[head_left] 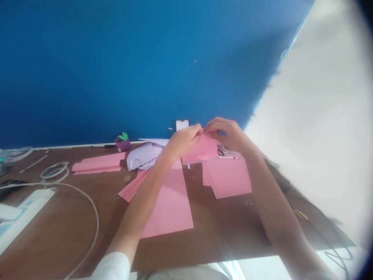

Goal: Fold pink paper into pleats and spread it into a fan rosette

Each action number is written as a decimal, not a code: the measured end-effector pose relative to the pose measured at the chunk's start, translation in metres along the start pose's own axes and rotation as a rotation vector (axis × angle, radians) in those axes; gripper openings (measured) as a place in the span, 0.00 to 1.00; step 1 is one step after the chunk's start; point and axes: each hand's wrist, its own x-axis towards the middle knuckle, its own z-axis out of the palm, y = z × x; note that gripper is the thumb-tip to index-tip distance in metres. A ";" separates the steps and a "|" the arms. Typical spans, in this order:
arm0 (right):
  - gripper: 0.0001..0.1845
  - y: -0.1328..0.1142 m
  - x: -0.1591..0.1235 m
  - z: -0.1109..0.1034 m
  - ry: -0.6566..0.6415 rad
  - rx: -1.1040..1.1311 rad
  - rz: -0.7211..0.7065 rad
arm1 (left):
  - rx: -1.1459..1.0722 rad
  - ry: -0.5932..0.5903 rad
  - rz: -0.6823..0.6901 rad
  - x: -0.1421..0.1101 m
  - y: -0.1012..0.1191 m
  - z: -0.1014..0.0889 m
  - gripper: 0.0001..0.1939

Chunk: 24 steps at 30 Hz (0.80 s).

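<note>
Both hands meet at the far side of the brown table, at the top edge of a pink paper sheet (204, 147) with a dotted lower border. My left hand (186, 138) pinches this edge from the left. My right hand (224, 130) has its bent fingers closed on the same edge, close to the left fingertips. Scissors (229, 153) lie by the sheet's right side, partly behind my right wrist. Pink paper squares (231, 179) sit below them. Under my left forearm are a large pink sheet (171, 206) and a dotted pink strip (135, 186).
Crumpled lilac paper (144, 155) and folded pink paper (99, 162) lie to the left. Behind them stands a small purple pot with green leaves (122, 142). A phone (182, 124) leans near the blue wall. Tape rolls (55, 171), a white cable (94, 210) and a power strip (27, 216) occupy the left.
</note>
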 end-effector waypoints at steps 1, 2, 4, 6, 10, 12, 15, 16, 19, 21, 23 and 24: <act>0.08 0.001 0.000 0.001 0.014 0.008 0.004 | 0.036 0.003 -0.018 0.000 0.000 0.000 0.08; 0.07 0.001 0.000 0.001 0.032 0.016 0.016 | 0.070 0.006 -0.033 0.000 0.000 0.000 0.08; 0.06 0.001 -0.001 0.001 0.066 0.031 0.056 | 0.117 0.009 -0.046 0.000 -0.001 -0.001 0.08; 0.06 0.000 -0.002 0.000 0.096 0.041 0.099 | 0.123 0.003 -0.045 0.001 -0.001 -0.002 0.09; 0.05 -0.001 -0.004 -0.004 0.137 0.017 0.152 | 0.069 0.002 -0.042 0.001 -0.001 -0.004 0.09; 0.05 0.000 -0.003 -0.004 0.143 0.006 0.157 | 0.032 0.014 -0.034 0.000 -0.001 -0.006 0.08; 0.05 0.000 -0.003 -0.004 0.159 0.006 0.158 | -0.001 0.030 -0.036 -0.001 -0.002 -0.007 0.07; 0.05 0.000 -0.003 -0.004 0.160 0.011 0.165 | -0.005 0.031 -0.042 -0.001 -0.003 -0.007 0.07; 0.05 0.001 -0.004 -0.003 0.180 0.022 0.189 | -0.003 0.013 -0.073 -0.002 -0.006 -0.008 0.08; 0.05 0.002 -0.004 -0.004 0.209 0.013 0.199 | 0.009 -0.008 -0.104 -0.002 -0.007 -0.010 0.10; 0.05 0.004 -0.005 -0.004 0.243 -0.008 0.211 | 0.020 -0.021 -0.128 -0.003 -0.008 -0.012 0.12; 0.05 0.005 -0.005 -0.004 0.256 -0.016 0.223 | 0.022 -0.021 -0.134 -0.004 -0.008 -0.013 0.13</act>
